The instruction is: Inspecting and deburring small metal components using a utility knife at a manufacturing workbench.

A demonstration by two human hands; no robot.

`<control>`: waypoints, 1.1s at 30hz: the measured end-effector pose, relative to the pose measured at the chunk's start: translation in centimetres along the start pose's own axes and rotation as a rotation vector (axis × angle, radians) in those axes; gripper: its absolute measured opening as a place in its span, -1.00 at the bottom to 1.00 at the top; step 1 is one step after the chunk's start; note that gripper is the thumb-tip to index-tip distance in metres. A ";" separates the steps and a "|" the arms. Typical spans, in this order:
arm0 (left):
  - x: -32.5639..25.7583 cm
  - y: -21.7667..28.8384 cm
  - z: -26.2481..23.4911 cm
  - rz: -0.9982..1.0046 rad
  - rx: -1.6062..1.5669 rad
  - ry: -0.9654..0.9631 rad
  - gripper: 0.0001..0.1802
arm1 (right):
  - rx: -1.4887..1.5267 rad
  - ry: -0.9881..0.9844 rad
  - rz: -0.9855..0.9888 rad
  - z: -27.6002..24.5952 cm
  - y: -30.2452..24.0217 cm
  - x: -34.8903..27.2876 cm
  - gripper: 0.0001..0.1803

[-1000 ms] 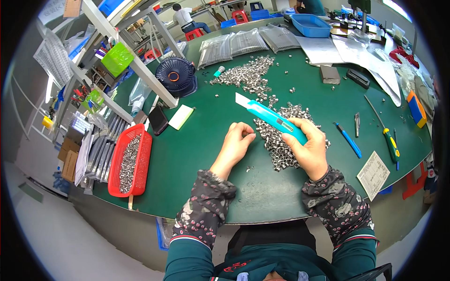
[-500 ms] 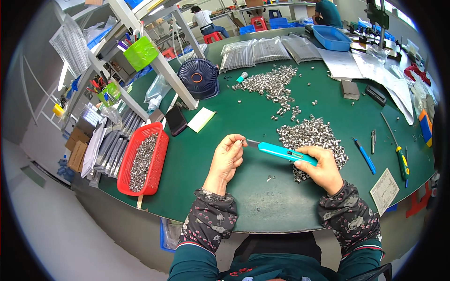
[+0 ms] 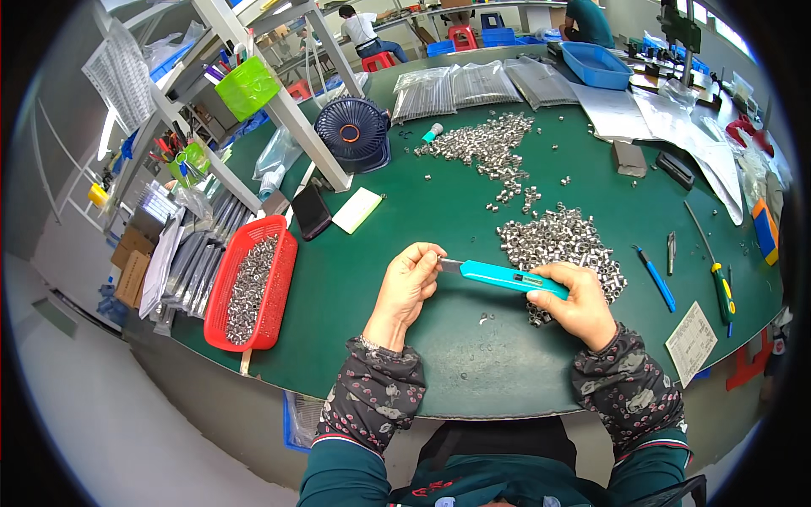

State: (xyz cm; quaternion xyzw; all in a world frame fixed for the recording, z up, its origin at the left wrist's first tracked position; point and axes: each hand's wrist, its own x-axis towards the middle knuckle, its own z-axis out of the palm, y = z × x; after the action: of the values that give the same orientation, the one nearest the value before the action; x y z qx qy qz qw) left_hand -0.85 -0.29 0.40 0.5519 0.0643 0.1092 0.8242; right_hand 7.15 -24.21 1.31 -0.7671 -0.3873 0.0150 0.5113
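Note:
My right hand [image 3: 579, 302] grips a turquoise utility knife [image 3: 507, 277], its blade pointing left. Thumb and forefinger of my left hand [image 3: 405, 287] are pinched on a small metal ring, mostly hidden by the fingertips, and the blade's tip meets it there. Behind the knife lies a pile of short silvery metal rings [image 3: 562, 245], and a second, looser heap [image 3: 486, 148] spreads farther back. A few tiny scraps [image 3: 486, 318] rest on the green table [image 3: 456, 372] below the knife. At the left, a red plastic basket [image 3: 283, 296] holds many similar rings.
A dark fan [image 3: 352, 133], phone [image 3: 312, 211] and yellow-white notepad [image 3: 357, 210] stand left of centre, by a shelf post. To the right lie a blue pen-like tool [image 3: 655, 280], a screwdriver [image 3: 723, 291] and a paper slip [image 3: 691, 342]. Bagged rods [image 3: 481, 87] and a blue tray [image 3: 596, 66] are at the back.
The knife's blade has come closer to the left fingertips and its handle has turned slightly. The whole view has shifted a little; both hands keep their grip.

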 end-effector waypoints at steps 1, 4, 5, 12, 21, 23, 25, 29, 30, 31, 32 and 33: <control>0.0 0.0 0.0 -0.004 0.006 0.006 -0.85 | -0.022 0.015 -0.016 0.0 0.0 0.0 -0.68; 0.0 -0.1 0.0 -0.011 0.029 0.018 -0.83 | -0.067 0.036 -0.042 0.1 0.0 -0.1 -0.68; 0.0 -0.1 0.0 -0.012 0.028 0.020 -0.83 | -0.091 0.044 -0.054 0.1 0.0 -0.1 -0.68; 0.0 -0.1 0.0 -0.033 0.073 0.058 -0.78 | -0.178 0.107 -0.125 0.3 0.1 -0.3 -0.69; 0.2 -0.3 -0.4 -0.112 0.058 0.070 -0.74 | -0.230 0.138 -0.185 0.3 -0.4 -0.3 -0.70; 0.2 -0.2 -0.5 -0.124 0.057 0.059 -0.73 | -0.223 0.148 -0.194 0.4 -0.4 -0.2 -0.71; 0.2 -0.1 -0.2 -0.165 0.034 0.073 -0.71 | -0.222 0.144 -0.200 0.2 -0.4 -0.2 -0.71; 0.1 -0.2 -0.3 -0.179 0.014 0.050 -0.69 | -0.136 0.236 -0.260 0.1 0.2 0.3 -0.72; 0.1 -0.1 -0.3 -0.176 0.013 0.049 -0.68 | -0.143 0.222 -0.223 -0.2 0.0 0.2 -0.72; 0.1 -0.1 -0.3 -0.174 0.012 0.047 -0.67 | -0.143 0.220 -0.225 -0.2 -0.2 0.2 -0.72; 0.0 0.0 -0.4 -0.172 0.012 0.049 -0.67 | -0.147 0.209 -0.210 -0.2 -0.3 0.2 -0.72; 0.0 0.0 -0.4 -0.163 -0.002 0.048 -0.69 | -0.152 0.200 -0.196 -0.1 -0.4 0.2 -0.72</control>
State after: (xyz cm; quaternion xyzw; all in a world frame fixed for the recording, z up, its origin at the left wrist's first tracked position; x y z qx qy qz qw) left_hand -0.91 0.05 0.23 0.5410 0.1289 0.0550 0.8292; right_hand 7.13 -24.12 1.76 -0.7598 -0.4072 -0.1408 0.4869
